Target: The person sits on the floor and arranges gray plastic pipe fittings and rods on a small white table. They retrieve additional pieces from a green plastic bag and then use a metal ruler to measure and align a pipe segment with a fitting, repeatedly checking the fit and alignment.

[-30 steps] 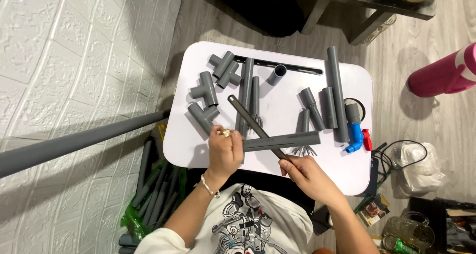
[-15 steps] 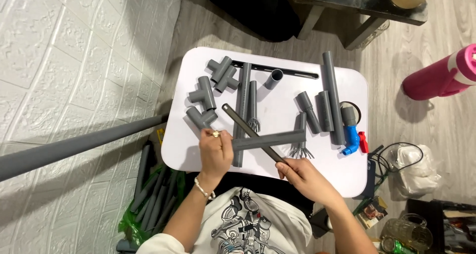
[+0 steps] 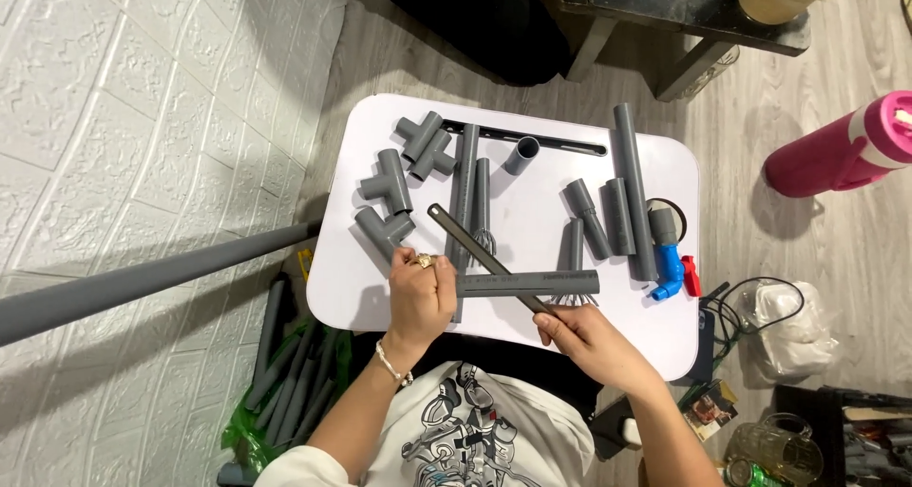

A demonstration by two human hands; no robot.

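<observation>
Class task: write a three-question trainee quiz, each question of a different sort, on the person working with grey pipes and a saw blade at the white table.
1. True or false: the left hand grips the grey pipe lying across the white table.
2. Multiple choice: the right hand holds
A) a blue valve
B) the thin saw blade
C) a pink bottle
3. Fill in: the blade lies ______ across the held pipe.

Key
1. True. The hand grips its left end.
2. B. The blue valve sits near the table's right edge, and the pink bottle lies on the floor.
3. Diagonally, crossing the pipe between the two hands.
</observation>
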